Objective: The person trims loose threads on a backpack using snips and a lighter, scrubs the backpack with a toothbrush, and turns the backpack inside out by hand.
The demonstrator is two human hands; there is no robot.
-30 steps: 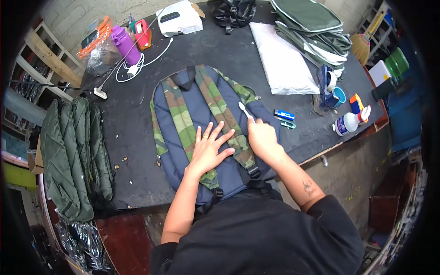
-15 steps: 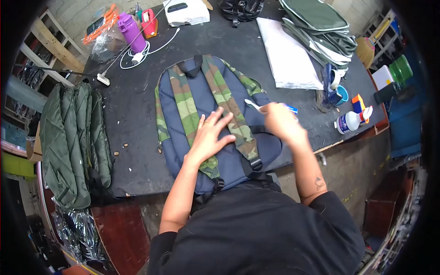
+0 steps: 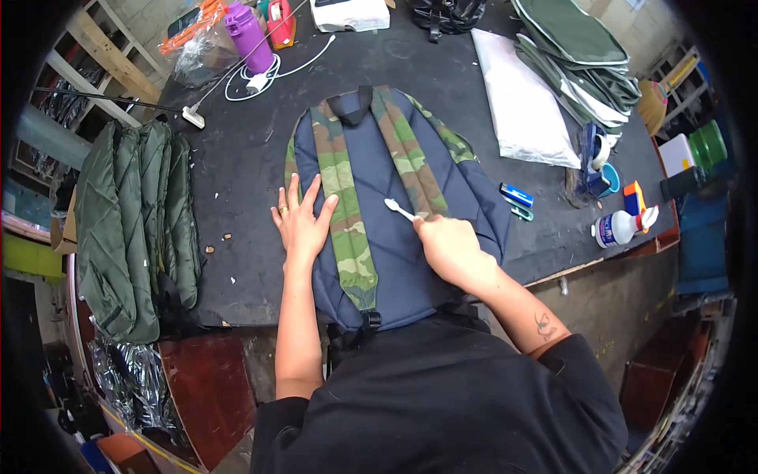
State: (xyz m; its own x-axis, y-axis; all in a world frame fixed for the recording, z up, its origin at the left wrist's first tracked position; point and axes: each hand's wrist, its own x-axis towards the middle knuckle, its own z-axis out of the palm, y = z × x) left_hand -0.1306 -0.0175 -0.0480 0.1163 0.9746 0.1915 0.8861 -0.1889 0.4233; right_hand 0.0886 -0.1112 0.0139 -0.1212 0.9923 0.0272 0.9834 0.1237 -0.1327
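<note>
A navy backpack (image 3: 371, 170) with camouflage shoulder straps (image 3: 347, 229) lies on the table, straps facing up and its bottom end toward me. My left hand (image 3: 302, 225) rests with fingers spread on the backpack's left side, beside the left strap. In my closed right hand (image 3: 454, 249) is a toothbrush (image 3: 401, 209), its white head pointing left over the back panel between the two straps. Whether the bristles touch the fabric I cannot tell. The right strap's lower end is hidden behind my right hand.
Right of the backpack lie a blue item (image 3: 516, 195) and a small green tool (image 3: 522, 213). A spray bottle (image 3: 616, 228) stands near the right edge. Folded green pieces (image 3: 134, 229) hang over the left edge. A purple bottle (image 3: 248, 35) and white cable (image 3: 257, 83) are at the back left.
My right hand has brought the toothbrush left and down from the backpack's right side to its middle. My left hand has shifted left off the straps. The view has moved slightly.
</note>
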